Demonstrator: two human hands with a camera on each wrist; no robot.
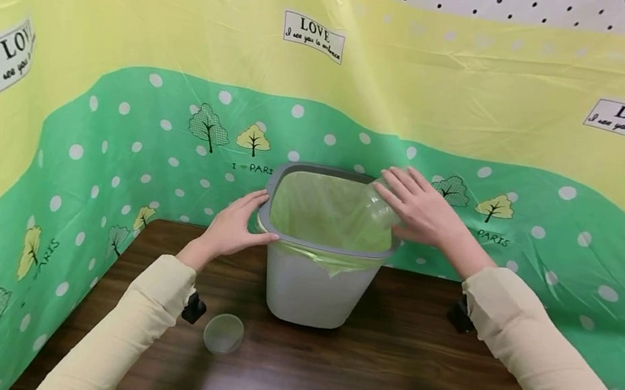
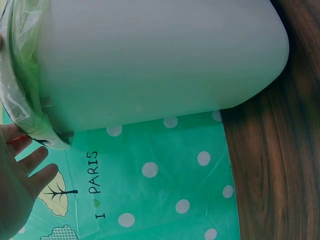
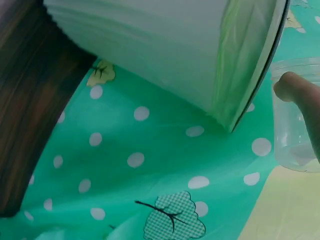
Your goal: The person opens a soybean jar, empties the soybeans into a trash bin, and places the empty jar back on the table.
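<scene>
A pale grey trash can (image 1: 309, 293) with a darker rim stands upright on the table, lined with a thin green bag (image 1: 317, 202). My left hand (image 1: 232, 226) rests on the left side of its rim. In the left wrist view, that hand's fingers (image 2: 37, 162) are spread and fairly straight. My right hand (image 1: 421, 205) holds a clear plastic jar (image 1: 379, 211) at the right side of the can's mouth. In the right wrist view, the thumb (image 3: 295, 90) presses on the jar (image 3: 286, 130) near its rim. The jar's contents cannot be made out.
A round clear lid (image 1: 223, 334) lies on the dark wooden table (image 1: 319, 387), in front and left of the can. A green and yellow printed cloth (image 1: 191, 32) hangs behind and along the sides, close behind the can.
</scene>
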